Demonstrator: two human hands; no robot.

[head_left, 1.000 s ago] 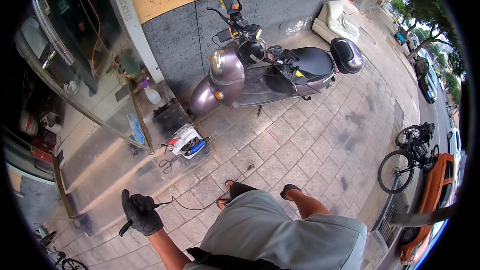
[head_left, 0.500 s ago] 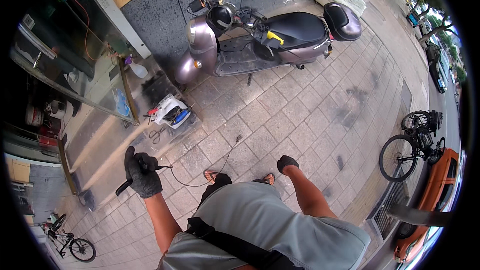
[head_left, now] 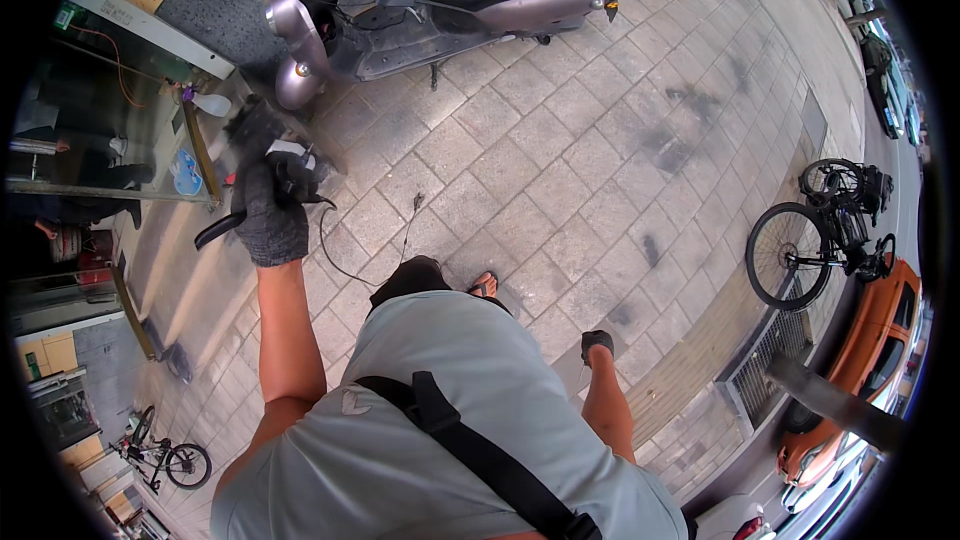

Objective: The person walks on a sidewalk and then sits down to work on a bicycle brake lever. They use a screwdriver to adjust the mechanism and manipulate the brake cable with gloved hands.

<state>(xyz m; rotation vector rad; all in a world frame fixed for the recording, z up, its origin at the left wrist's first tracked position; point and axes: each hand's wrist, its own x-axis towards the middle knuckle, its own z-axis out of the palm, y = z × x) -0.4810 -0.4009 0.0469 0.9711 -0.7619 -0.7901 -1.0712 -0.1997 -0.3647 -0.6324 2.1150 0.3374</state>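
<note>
My left hand (head_left: 272, 212), in a dark grey glove, is stretched forward and closed around a black brake lever (head_left: 214, 231). One curved end of the lever sticks out on the left. From the other side of the hand a thin black cable (head_left: 326, 245) hangs in a loop and ends in a small plug above the paving. Down at my right side, my gloved right hand (head_left: 597, 343) is curled closed, and nothing shows in it. Partly hidden behind my left hand is a white container (head_left: 290, 149), whose contents are blurred here.
A mauve scooter (head_left: 480, 15) with a yellow grip stands ahead by the grey wall. On the left are a glass door, a spray bottle (head_left: 208, 103) and a doorway step. A black bicycle (head_left: 815, 230) and an orange car (head_left: 860, 370) stand on the right.
My left hand has reached farther forward with the brake lever and now covers part of the white container. My right hand has dropped back and to the right. My view has shifted as I step.
</note>
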